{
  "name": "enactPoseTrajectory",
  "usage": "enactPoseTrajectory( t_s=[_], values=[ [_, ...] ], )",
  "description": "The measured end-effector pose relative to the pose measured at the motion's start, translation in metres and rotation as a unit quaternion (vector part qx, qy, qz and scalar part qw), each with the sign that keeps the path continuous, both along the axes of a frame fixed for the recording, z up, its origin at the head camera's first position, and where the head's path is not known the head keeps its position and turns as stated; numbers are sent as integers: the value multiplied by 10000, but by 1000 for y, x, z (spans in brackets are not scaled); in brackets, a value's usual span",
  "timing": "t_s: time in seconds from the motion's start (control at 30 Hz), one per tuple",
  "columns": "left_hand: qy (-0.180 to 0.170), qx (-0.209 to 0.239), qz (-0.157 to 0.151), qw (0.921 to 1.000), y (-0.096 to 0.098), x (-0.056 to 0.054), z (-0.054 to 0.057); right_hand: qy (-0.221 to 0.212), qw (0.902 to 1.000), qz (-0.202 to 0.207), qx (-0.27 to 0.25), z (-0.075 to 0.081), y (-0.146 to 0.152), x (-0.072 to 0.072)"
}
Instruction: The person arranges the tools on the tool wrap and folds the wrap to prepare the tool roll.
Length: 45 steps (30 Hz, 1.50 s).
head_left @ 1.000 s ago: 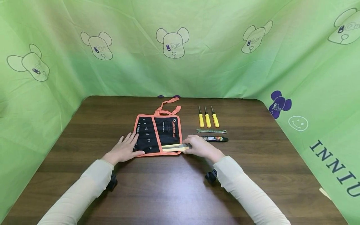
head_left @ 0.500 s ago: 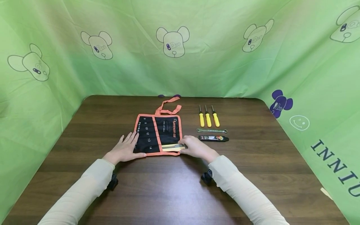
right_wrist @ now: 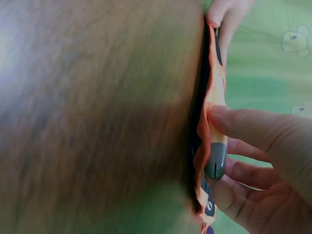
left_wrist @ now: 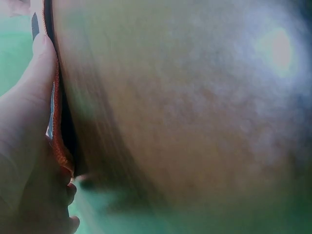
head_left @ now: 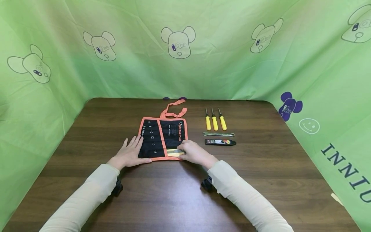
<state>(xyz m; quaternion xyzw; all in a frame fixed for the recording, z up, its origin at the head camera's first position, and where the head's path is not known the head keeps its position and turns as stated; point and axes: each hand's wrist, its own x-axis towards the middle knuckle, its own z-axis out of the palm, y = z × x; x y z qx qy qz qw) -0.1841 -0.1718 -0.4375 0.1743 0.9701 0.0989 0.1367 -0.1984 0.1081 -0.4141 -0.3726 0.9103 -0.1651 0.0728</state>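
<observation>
A black tool roll (head_left: pixel 173 135) with orange edging lies on the table, a pocket section with printed numbers on its left. My left hand (head_left: pixel 129 153) rests spread on its lower left corner, thumb (left_wrist: pixel 40 68) along the bottom edge in the left wrist view. A yellow utility knife (head_left: pixel 173 154) lies along the roll's lower right, its left end meeting the orange middle band. My right hand (head_left: pixel 197 153) pinches the knife between thumb and fingers. In the right wrist view the grey end cap (right_wrist: pixel 217 163) of the knife shows beside those fingers.
Right of the roll lie three yellow-handled screwdrivers (head_left: pixel 214 123), a combination wrench (head_left: pixel 218 134) and a flat black case (head_left: pixel 220 142) with a printed label. The roll's orange tie straps (head_left: pixel 174 112) trail toward the back edge. Green printed cloth (head_left: pixel 179 77) surrounds the table.
My right hand has moved left with the utility knife, and less of the knife shows right of the orange band. The black case is now uncovered. My left hand stays nearly still.
</observation>
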Motion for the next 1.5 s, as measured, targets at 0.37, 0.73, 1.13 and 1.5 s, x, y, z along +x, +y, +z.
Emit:
enactPoseTrajectory(
  t_s=[0.37, 0.73, 1.13, 1.5],
  values=[
    [43, 41, 44, 10000, 0, 0, 1, 287, 9994, 146, -126, -4, -19, 1],
    [18, -64, 59, 10000, -1, 0, 2, 391, 9990, 25, -217, -9, -28, 2],
    [-3, -2, 52, 10000, 1, -1, 0, -21, 9993, -204, -301, -2, -18, -4],
    [-22, 37, 55, 10000, 0, 1, 1, -181, 9954, -225, -912, 27, 12, -13]
  ],
)
